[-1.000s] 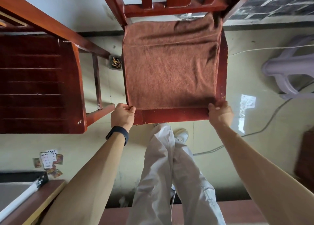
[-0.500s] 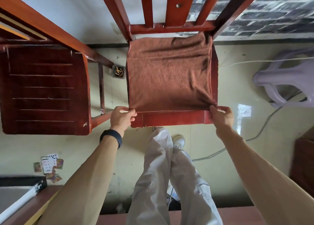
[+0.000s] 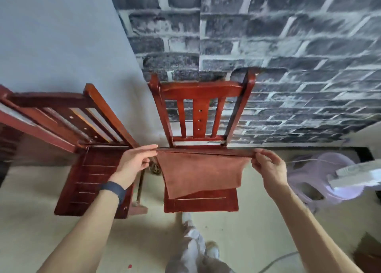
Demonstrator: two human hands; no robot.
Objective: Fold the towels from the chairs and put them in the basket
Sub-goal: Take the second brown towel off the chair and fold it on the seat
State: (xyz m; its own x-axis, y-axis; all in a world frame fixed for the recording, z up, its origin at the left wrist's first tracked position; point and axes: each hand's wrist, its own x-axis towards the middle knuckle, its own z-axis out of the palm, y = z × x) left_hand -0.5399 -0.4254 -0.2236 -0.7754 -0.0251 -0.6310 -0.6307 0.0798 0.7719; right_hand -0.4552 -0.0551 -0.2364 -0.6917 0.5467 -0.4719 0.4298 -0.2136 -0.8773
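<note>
A brown towel (image 3: 198,171) hangs in the air above the seat of a red wooden chair (image 3: 201,203). My left hand (image 3: 135,162) pinches its upper left corner and my right hand (image 3: 268,166) pinches its upper right corner, so the top edge is stretched level between them. The towel's lower edge droops onto the front part of the seat. No basket is in view.
A second red wooden chair (image 3: 88,182) stands close on the left. A pale purple plastic stool (image 3: 321,176) sits at the right, near a white object (image 3: 358,173). Behind the chairs is a brick-patterned wall (image 3: 278,46). My legs and shoe (image 3: 212,251) are below.
Both hands have lifted the towel's near corners up off the seat, so it now hangs instead of lying flat. The camera has tilted up toward the wall.
</note>
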